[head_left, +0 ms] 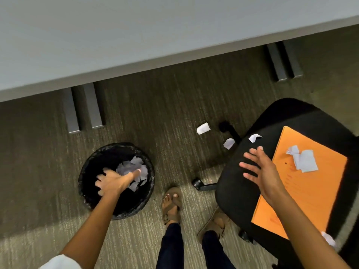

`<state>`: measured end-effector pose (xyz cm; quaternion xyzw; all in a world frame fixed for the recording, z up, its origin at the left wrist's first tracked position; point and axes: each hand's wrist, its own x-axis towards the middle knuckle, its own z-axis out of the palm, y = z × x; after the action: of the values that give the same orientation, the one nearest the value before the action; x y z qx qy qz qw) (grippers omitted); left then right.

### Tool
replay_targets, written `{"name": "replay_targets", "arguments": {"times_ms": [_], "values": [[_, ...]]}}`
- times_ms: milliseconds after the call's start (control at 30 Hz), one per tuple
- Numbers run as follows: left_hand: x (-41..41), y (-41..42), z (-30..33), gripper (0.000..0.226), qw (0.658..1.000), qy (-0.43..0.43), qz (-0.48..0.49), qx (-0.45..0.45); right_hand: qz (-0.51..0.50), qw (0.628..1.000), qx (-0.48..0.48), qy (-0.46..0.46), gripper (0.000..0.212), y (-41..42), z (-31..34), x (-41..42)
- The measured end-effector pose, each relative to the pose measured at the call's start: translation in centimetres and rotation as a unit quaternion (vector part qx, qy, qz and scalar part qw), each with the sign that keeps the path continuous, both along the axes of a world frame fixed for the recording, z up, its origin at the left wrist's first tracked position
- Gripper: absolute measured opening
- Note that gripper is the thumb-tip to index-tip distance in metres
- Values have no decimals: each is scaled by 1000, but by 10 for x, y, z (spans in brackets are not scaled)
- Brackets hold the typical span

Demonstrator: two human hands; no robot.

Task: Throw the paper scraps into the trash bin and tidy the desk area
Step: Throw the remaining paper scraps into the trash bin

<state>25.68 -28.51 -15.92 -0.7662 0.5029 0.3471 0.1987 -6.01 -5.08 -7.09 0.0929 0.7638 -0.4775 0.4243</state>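
Left hand [111,182] sits over the mouth of the black-lined trash bin [88,183], at 8 o'clock in view; grip loosely apart, nothing clamped. Paper scraps [134,168] lie inside the bin just beyond the fingertips. Right hand [259,169] hovers above the black chair seat [233,191] at 3 o'clock, fingers spread, palm down, empty. An orange folder [310,195] lies on the seat with 1 cluster of scraps [304,161] on it; 1 scrap [254,137] lies at the seat edge. 2 scraps [203,128] lie on the carpet [165,113] near the chair base. Grey counter [136,35] spans 12 o'clock.
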Motion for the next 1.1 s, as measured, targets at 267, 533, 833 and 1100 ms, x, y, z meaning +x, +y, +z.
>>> {"name": "replay_targets", "arguments": {"times_ms": [267, 533, 833, 1100], "values": [[-158, 33, 37, 31, 959, 148, -181, -159, -33, 971, 157, 179, 24, 94, 8, -73], [-264, 114, 53, 28, 840, 298, -418, -176, 36, 903, 345, 253, 35, 218, 1, -88], [-317, 206, 49, 29, 763, 328, -542, -128, 38, 891, 449, 52, 80, 299, -25, -67], [-347, 229, 42, 26, 741, 344, -558, -145, -7, 916, 392, 79, 47, 308, -55, -54]]}}
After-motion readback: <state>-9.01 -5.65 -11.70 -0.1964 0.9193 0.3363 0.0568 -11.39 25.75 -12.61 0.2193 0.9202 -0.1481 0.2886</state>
